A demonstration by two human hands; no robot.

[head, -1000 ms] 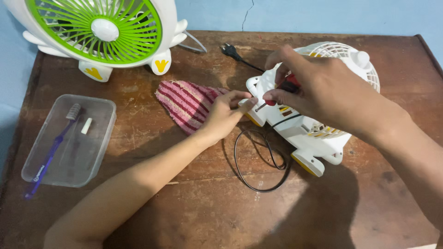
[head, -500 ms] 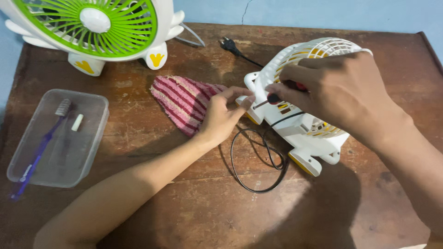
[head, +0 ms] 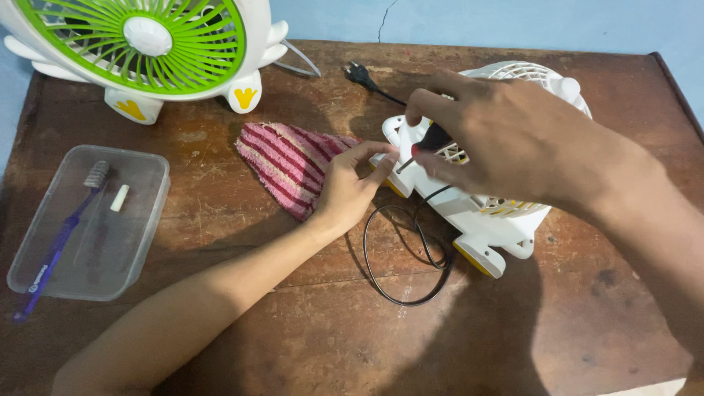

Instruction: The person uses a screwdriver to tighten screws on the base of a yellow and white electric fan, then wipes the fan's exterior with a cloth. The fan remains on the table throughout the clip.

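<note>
White plastic fan is lying flatter than before; right hand is gripping a red-handled screwdriver, left hand pinching its foot; near desk is lying open.

Clear plastic box, rectangular w/ rounded corners, sits near table's left edge; no labels, signs, screens.

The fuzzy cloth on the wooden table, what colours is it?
The fuzzy cloth has pink and dark red stripes, seen best in the head view.
</note>
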